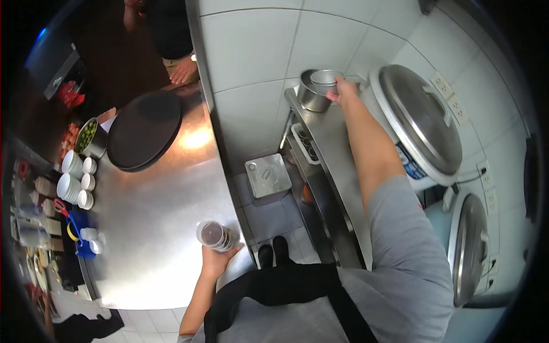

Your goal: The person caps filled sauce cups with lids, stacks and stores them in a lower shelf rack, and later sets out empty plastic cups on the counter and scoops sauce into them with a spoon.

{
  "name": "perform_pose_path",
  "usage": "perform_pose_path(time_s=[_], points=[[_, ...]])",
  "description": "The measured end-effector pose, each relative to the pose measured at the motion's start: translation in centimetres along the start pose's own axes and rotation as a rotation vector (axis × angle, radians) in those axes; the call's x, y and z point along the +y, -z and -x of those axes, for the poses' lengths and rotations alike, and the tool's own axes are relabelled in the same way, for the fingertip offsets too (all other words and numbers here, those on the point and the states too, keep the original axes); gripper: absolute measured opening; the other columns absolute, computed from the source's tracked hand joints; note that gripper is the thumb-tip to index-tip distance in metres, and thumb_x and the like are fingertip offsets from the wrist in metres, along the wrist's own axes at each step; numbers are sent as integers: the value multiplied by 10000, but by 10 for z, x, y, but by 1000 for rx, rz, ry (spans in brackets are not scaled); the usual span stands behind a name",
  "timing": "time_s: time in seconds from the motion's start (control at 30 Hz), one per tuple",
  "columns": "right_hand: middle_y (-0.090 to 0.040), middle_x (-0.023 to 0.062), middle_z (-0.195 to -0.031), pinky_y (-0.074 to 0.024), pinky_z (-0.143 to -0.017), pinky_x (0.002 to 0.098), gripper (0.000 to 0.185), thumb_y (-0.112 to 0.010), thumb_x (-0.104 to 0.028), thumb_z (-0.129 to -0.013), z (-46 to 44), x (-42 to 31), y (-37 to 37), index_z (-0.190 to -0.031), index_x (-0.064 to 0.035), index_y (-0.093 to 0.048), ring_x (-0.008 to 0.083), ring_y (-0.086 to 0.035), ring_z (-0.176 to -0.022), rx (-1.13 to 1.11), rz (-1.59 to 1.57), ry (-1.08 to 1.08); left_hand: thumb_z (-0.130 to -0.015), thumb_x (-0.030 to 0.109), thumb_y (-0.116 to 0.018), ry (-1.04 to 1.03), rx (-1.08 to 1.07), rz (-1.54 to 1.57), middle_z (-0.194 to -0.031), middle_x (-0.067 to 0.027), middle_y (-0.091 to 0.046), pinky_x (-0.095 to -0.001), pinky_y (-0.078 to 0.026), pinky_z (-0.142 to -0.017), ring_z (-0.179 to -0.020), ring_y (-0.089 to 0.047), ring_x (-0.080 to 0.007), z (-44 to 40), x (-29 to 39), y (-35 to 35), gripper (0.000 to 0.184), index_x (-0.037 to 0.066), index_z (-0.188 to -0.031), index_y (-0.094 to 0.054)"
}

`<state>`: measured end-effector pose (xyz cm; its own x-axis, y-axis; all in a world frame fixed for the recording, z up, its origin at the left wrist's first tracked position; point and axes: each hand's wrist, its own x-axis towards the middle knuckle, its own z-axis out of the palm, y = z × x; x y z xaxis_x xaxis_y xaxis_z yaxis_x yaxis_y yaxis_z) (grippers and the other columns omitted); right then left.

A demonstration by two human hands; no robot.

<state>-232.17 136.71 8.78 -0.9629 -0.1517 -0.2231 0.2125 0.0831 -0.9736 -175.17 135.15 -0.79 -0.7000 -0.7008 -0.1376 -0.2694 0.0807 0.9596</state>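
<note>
Around a stack of clear plastic cups (215,235) with something dark inside, my left hand (219,260) is closed near the right edge of the steel counter (154,228). My right hand (342,91) reaches to the far end of a narrow steel shelf (337,134) by the tiled wall. Its fingers grip the rim of a small metal bowl (326,76), which sits at the mouth of a larger metal pot (313,101). The inside of the pot is mostly hidden.
Dark round trays (144,130), white bowls (68,188) and a pot of green limes (87,136) line the counter. Large lidded cookers (420,114) stand right of the shelf. A square metal tin (267,176) is on the floor. Another person's hand (183,70) rests at the counter's far edge.
</note>
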Motion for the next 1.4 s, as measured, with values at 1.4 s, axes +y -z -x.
perform_pose_path(time_s=[1.4], points=[[-532, 112, -1167, -482, -853, 296, 596, -770, 5, -643, 228, 202, -5, -1164, -56, -488, 211, -571, -1039, -704, 244, 659, -538, 134, -816, -331, -202, -311, -997, -157, -609, -419, -470, -821, -964, -572, -377, -208, -59, -113, 530, 80, -1003, -568]])
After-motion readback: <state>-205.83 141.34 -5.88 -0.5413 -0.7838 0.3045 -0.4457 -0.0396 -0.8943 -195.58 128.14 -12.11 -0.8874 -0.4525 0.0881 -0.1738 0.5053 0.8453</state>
